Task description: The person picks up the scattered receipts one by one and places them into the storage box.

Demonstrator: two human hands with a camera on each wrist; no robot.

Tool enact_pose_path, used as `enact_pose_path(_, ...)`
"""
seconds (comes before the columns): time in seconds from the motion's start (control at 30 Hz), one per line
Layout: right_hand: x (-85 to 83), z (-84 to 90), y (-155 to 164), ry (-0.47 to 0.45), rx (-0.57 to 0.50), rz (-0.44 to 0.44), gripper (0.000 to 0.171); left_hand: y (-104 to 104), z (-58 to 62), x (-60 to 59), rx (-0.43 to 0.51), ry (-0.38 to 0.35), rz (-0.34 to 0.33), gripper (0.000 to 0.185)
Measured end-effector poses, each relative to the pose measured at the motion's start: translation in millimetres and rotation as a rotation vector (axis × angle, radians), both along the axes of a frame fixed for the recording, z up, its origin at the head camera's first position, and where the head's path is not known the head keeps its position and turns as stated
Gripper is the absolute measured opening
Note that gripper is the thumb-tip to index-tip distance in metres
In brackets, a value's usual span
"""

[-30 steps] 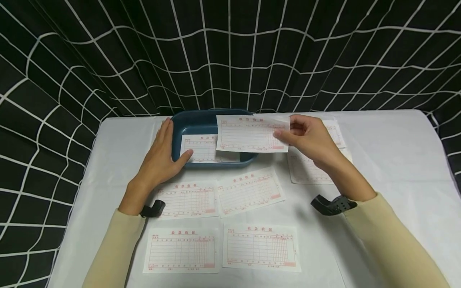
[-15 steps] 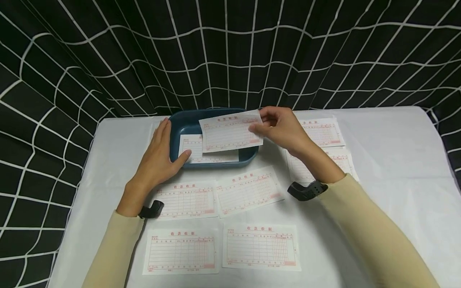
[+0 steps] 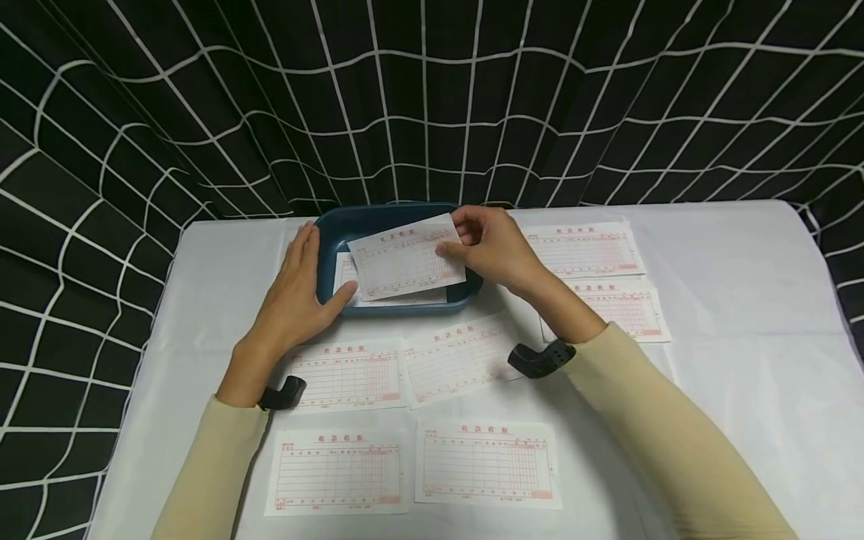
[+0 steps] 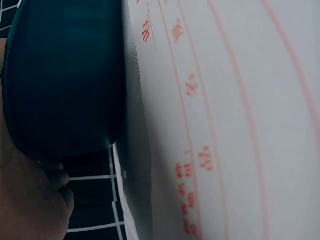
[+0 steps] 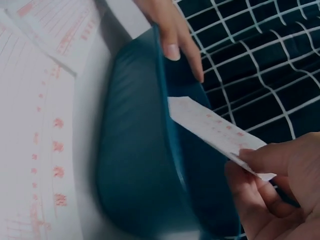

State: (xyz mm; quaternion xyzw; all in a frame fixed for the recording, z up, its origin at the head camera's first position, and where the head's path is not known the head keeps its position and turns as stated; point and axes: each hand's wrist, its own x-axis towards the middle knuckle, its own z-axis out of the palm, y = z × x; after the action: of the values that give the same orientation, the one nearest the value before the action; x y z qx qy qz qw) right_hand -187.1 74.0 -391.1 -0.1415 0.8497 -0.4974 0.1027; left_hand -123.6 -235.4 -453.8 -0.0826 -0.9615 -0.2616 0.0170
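Observation:
A dark blue tray [image 3: 337, 222] sits at the back middle of the white table, with one red-printed slip [image 3: 346, 274] lying in it. My right hand [image 3: 487, 247] pinches a second slip [image 3: 405, 259] by its right edge and holds it tilted over the tray; the right wrist view shows that slip [image 5: 215, 131] above the tray's rim [image 5: 161, 115]. My left hand [image 3: 298, 289] lies flat against the tray's left side, thumb on the front rim. In the left wrist view the tray's wall [image 4: 65, 80] fills the left beside a slip [image 4: 225, 120].
Several more slips lie on the table: two [image 3: 349, 373] [image 3: 452, 358] just in front of the tray, two [image 3: 337, 472] [image 3: 487, 463] near the front edge, two [image 3: 583, 249] [image 3: 628, 309] to the right. A black curtain with a white grid [image 3: 432, 97] hangs behind and around.
My right hand has carried the pinched slip leftward and down, from beside the tray's right end to over its middle. The left hand has stayed on the tray.

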Motion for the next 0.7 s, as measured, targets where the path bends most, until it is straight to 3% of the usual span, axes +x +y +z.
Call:
enact_pose_path(0.2,2.3,-2.1,4,0.066,0.086,0.016,0.037,-1,-1.2,-0.9,0.012,0.001,0.0,0.105)
enact_pose_path(0.37,2.6,-1.6,14,0.107,0.046,-0.03,0.045,-1,-0.8,-1.6,0.003,0.004,0.001,0.105)
enact_pose_path(0.7,16.9,0.4,47,0.162,0.03,-0.143,0.036,1,1.5,-0.6,0.001,-0.006,0.007,0.105)
